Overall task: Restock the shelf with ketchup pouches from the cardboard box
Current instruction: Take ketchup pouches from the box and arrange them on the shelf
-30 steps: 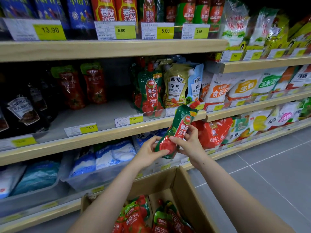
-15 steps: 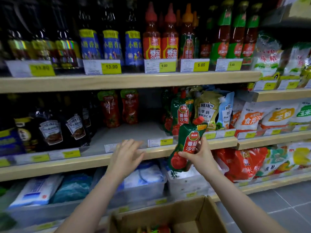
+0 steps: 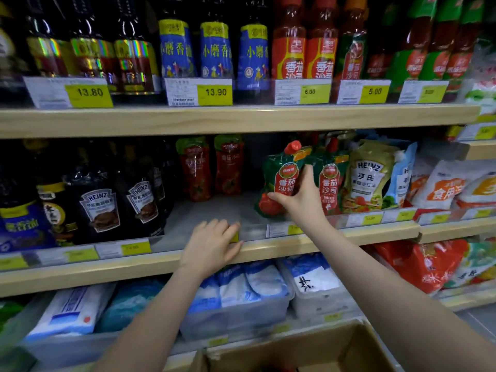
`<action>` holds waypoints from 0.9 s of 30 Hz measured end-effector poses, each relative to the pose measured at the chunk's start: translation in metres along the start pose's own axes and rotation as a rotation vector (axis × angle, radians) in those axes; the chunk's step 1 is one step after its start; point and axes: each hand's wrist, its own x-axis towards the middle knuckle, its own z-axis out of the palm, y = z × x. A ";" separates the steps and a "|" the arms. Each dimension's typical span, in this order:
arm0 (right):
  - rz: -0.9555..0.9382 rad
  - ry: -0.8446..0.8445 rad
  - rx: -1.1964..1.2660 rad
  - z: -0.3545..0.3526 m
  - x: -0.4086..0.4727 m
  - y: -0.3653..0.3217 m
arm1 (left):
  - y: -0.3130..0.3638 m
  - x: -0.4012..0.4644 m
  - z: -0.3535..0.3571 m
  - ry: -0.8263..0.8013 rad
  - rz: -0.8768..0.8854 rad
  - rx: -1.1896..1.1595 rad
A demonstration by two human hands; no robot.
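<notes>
Head camera view: the right hand [image 3: 302,200] grips a green and red ketchup pouch with a red screw cap [image 3: 279,181], thumb across its front label, holding it upright on the middle pale wooden shelf [image 3: 335,237], just beside a matching pouch [image 3: 331,183] and left of a yellow-green Heinz pouch [image 3: 369,178]. The left hand [image 3: 212,245] rests flat, fingers relaxed, on the shelf's front edge. The brown cardboard box [image 3: 322,350] sits below, its contents mostly out of frame.

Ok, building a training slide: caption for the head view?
Right hand sets ketchup pouch on shelf; left hand rests on its edge.
</notes>
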 end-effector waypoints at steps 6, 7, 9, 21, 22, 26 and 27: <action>0.160 -0.014 -0.209 0.029 0.016 0.017 | 0.000 -0.002 0.009 0.042 -0.024 0.006; 0.182 -0.008 -0.213 0.030 0.016 0.019 | -0.001 -0.002 0.009 0.044 -0.027 0.008; 0.204 -0.004 -0.197 0.030 0.017 0.022 | 0.000 -0.001 0.007 0.057 -0.032 0.006; 0.269 -0.117 -0.297 0.033 0.023 0.033 | -0.012 -0.016 0.005 0.068 -0.179 0.010; 0.281 -0.112 -0.290 0.036 0.026 0.032 | -0.012 -0.015 0.004 0.066 -0.185 0.011; 0.317 -0.110 -0.298 0.046 0.038 0.031 | -0.010 -0.015 0.003 0.059 -0.191 0.007; 0.323 -0.105 -0.309 0.048 0.040 0.031 | -0.010 -0.015 0.003 0.056 -0.190 0.007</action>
